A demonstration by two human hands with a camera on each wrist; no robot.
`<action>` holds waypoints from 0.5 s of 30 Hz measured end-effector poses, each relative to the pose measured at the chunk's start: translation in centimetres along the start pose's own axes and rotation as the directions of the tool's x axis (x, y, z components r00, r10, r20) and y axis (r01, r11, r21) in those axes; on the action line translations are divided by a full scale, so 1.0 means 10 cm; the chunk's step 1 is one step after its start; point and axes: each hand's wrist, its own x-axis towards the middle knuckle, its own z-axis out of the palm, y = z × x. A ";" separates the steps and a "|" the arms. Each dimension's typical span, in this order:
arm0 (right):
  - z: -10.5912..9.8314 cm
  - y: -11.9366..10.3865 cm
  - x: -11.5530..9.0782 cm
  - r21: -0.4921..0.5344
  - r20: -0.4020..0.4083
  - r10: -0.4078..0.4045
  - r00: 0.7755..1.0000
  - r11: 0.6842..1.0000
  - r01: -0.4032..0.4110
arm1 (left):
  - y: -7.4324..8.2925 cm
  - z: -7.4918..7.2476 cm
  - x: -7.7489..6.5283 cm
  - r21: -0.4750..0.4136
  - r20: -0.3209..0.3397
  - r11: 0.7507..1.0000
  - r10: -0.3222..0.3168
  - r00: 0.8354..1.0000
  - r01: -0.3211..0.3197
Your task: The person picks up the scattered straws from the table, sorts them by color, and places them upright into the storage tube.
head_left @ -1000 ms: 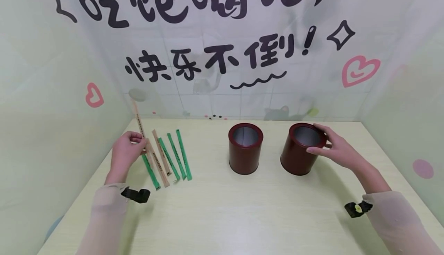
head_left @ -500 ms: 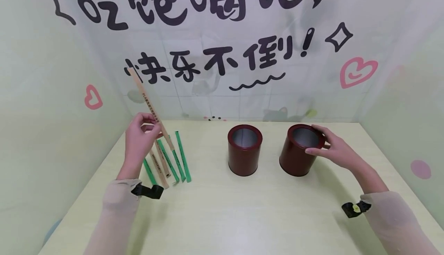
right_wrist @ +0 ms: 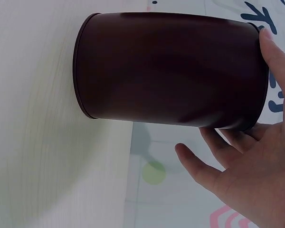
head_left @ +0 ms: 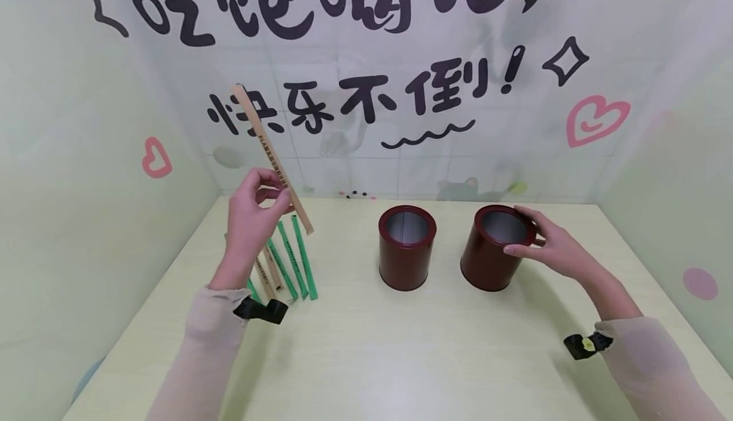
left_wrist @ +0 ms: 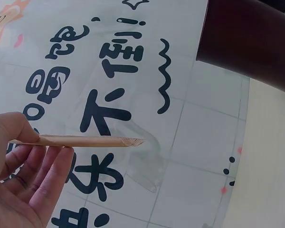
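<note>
My left hand (head_left: 256, 210) pinches a brown paper-wrapped straw (head_left: 268, 147) between thumb and fingers, raised above the table. The straw slants, its top end toward the upper left; in the left wrist view one end of the wrapped straw (left_wrist: 95, 141) juts past the fingertips. My right hand (head_left: 552, 247) grips the rim of the right dark red canister (head_left: 487, 262), thumb on the near side, fingers behind. That canister (right_wrist: 166, 69) fills much of the right wrist view. A matching open-topped canister (head_left: 403, 265) stands to its left, touched by neither hand.
On the table's left side lie several wrapped straws, green (head_left: 305, 265) and brown (head_left: 273, 275), partly behind my left forearm. A printed cloth wall (head_left: 355, 173) with lettering rises at the table's back edge, and pale walls flank both sides.
My left hand has lifted the brown straw off the group on the table and carried it up and to the right. My right hand keeps its grip on the canister rim.
</note>
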 end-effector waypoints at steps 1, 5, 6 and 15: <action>0.00 0.00 0.00 0.001 0.000 0.000 1.000 1.000 0.000 | 0.01 0.01 0.00 -0.001 0.004 1.000 0.004 1.000 -0.004; 0.01 0.01 0.00 -0.008 -0.003 0.001 1.000 1.000 -0.001 | 0.04 0.07 0.02 -0.002 0.021 1.000 0.014 1.000 -0.014; 0.00 0.01 0.00 -0.011 -0.006 0.004 1.000 1.000 -0.004 | 0.04 0.08 0.02 -0.005 0.026 1.000 0.017 1.000 -0.017; -0.01 0.03 0.00 -0.003 -0.006 0.006 1.000 1.000 -0.006 | 0.07 0.14 0.01 -0.048 0.043 0.999 0.021 0.999 -0.019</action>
